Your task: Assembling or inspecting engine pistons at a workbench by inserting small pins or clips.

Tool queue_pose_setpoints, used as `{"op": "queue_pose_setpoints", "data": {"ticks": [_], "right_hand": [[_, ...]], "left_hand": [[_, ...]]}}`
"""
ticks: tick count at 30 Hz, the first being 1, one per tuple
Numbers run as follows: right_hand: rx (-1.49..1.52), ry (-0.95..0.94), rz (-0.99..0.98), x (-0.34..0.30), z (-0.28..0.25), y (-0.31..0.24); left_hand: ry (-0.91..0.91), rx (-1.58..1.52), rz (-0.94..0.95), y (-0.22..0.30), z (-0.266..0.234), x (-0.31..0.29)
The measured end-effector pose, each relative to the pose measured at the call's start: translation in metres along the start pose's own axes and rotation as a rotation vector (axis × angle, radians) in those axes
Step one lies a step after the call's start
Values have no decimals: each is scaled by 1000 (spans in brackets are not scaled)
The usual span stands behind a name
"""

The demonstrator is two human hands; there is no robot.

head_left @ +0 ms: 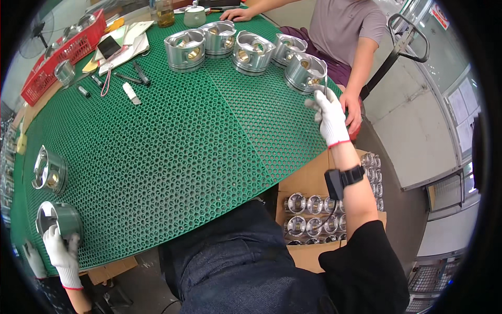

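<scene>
At the lower left table edge, a metal piston [68, 220] lies on its side with its open end facing left. My left hand [61, 251], in a white knit glove, has its fingers hooked over its rim. Just beyond stands another piston [51, 170]. My right hand [330, 116], gloved too, reaches to the far right edge, its fingers closed round a slim metal rod [326, 83] beside the nearest piston [305, 72] there. Whether the rod touches that piston is hard to tell. Several more pistons [253, 52] stand upright in a cluster on the green mat [172, 146].
Across the table sits a person [345, 23], one hand near the right edge. A red basket [65, 55], papers with a phone [109, 47], markers [141, 73] and a jar [194, 17] lie far left. Below right, a cardboard box [300, 180] holds pistons. A blurred gloved hand [34, 260] shows lower left.
</scene>
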State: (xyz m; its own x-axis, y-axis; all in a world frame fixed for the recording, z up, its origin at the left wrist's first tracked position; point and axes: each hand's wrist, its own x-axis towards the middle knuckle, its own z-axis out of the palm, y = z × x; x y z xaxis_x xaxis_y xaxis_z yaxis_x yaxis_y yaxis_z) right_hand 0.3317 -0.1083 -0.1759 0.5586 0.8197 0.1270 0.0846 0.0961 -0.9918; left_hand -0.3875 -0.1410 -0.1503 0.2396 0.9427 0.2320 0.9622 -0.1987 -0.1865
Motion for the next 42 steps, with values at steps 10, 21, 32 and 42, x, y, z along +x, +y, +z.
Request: {"op": "queue_pose_setpoints", "data": {"ticks": [10, 21, 32, 42], "right_hand": [[558, -99, 123, 60, 21, -4], [579, -689, 222, -133, 140, -69], [235, -1073, 352, -166, 159, -27], [681, -866, 324, -158, 140, 12]], "left_hand": [[257, -382, 132, 92, -53, -5], [288, -627, 332, 180, -49, 36], [277, -748, 443, 217, -59, 29], [105, -886, 193, 173, -43, -8]]}}
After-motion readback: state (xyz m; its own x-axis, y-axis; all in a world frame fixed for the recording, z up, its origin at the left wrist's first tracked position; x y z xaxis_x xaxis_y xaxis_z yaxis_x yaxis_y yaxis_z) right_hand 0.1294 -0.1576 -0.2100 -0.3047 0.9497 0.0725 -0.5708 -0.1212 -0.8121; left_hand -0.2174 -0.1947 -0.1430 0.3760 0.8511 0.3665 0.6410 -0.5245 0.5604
